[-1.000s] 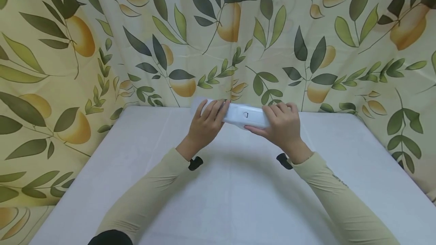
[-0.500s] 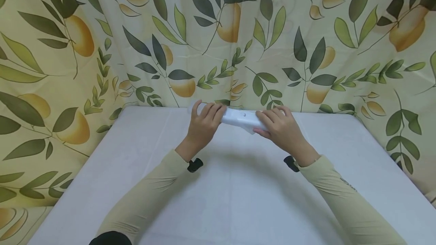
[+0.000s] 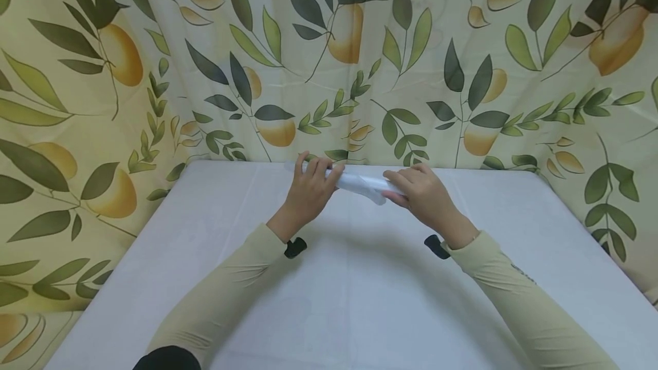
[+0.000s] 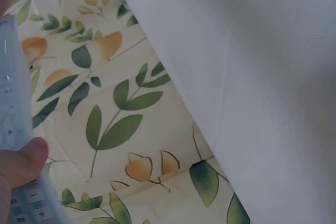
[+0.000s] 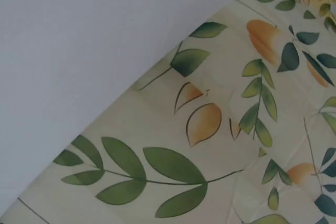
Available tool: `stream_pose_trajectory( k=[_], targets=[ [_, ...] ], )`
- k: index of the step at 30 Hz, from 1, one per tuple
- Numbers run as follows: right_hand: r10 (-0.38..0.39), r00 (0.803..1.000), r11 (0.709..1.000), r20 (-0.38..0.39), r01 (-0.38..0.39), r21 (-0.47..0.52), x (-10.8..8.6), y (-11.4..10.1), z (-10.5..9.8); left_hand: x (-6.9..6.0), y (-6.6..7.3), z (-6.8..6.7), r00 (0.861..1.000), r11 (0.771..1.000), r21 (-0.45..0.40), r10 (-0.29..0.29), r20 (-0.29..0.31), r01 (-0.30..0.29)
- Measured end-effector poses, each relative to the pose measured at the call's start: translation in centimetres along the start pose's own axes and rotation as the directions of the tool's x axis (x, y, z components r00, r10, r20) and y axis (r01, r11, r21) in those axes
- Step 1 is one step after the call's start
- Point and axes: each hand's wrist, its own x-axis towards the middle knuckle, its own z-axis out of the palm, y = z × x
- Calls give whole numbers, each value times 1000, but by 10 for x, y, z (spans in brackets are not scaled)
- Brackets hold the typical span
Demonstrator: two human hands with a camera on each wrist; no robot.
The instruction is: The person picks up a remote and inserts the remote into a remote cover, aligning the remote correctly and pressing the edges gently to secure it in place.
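Note:
A white remote control [image 3: 357,181] in a clear plastic sleeve is held up near the table's far edge in the head view. My left hand [image 3: 310,193] grips its left end, and my right hand [image 3: 425,196] grips its right end. Loose film of the sleeve hangs below the remote between the hands. In the left wrist view the remote's button side [image 4: 11,108] shows at the left edge, with a thumb [image 4: 26,163] pressed across it. Neither the right hand nor the remote appears in the right wrist view.
A white-covered table [image 3: 344,290] spreads beneath both arms. Behind it hangs a curtain [image 3: 319,73] printed with leaves and fruit. Each wrist wears a black camera mount, such as the left one [image 3: 295,248].
The remote has tilted so its flat back with the small latch mark has turned out of sight. My right hand has shifted slightly lower, and the sleeve's loose film hangs further into view.

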Motion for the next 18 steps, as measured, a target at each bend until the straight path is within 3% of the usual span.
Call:
stream_pose_trajectory(
  k=[2, 5, 7, 14, 16, 18],
  targets=[
    [-65, 997, 997, 31, 67, -48, -1, 2, 0, 0, 0, -2, 993, 999, -41, -29, 111, 33],
    [-143, 987, 983, 78, 151, -107, -2, 5, 0, 0, -1, -7, 961, 989, -119, -52, 271, 87],
    [-159, 982, 977, 98, 171, -128, -3, 7, 0, 1, -2, -10, 940, 980, -169, -45, 337, 107],
    [-142, 981, 954, 129, 170, -247, -3, 8, -3, 4, -2, -17, 884, 946, -302, 40, 465, 116],
    [-115, 984, 954, 135, 147, -260, -4, 7, -3, 5, -2, -19, 878, 939, -327, 64, 475, 108],
    [-85, 986, 958, 140, 119, -261, -6, 7, -3, 5, -4, -20, 883, 935, -342, 85, 462, 89]
  ],
)
